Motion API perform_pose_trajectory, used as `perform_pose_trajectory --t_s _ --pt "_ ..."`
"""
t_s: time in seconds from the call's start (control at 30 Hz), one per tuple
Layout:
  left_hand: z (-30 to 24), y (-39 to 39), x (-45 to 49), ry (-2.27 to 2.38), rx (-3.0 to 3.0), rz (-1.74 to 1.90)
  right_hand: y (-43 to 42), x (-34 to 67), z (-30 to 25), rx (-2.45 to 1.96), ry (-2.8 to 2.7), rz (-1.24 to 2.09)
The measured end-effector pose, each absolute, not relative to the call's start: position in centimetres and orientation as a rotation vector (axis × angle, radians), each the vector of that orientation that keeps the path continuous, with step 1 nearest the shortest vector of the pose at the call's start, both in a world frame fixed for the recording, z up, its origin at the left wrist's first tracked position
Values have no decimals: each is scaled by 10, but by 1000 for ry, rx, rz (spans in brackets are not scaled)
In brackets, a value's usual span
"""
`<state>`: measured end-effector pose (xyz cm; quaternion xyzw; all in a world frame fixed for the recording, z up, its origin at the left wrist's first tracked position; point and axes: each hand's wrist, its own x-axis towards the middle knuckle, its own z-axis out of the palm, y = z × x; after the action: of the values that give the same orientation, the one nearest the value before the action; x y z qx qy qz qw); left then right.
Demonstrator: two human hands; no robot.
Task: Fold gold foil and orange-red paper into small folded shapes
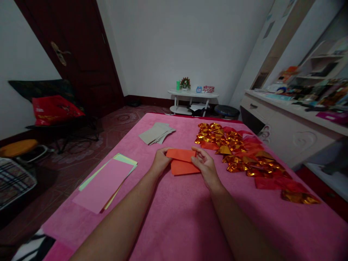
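Observation:
A sheet of orange paper point(185, 168), folded over along its far part, is held just above the pink cloth in front of me. My left hand point(161, 161) pinches its left end, fingers mostly hidden behind the fold. At the right end, my right hand point(205, 163) has its thumb on the front of the paper and its other fingers curled behind. To the left lies a stack of coloured paper point(104, 185), pink on top with green and yellow edges showing. Greyish paper pieces point(156, 133) are fanned out beyond my left hand.
Several shiny gold and red folded pieces point(236, 148) spread along the right side of the pink-covered surface point(174, 221). A cluttered white cabinet point(293, 123) stands at the right. A chair with a red bag point(56, 110) is at the left, and a small white table point(193, 93) stands by the wall.

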<state>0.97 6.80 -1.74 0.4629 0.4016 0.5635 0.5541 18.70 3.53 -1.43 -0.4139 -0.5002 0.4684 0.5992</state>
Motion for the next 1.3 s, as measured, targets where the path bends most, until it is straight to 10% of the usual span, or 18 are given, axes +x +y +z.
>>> perform_pose_trajectory --t_s 1.3 --pt "-17 70 7 932 1162 1293 41 188 -26 -1125 -1115 1042"
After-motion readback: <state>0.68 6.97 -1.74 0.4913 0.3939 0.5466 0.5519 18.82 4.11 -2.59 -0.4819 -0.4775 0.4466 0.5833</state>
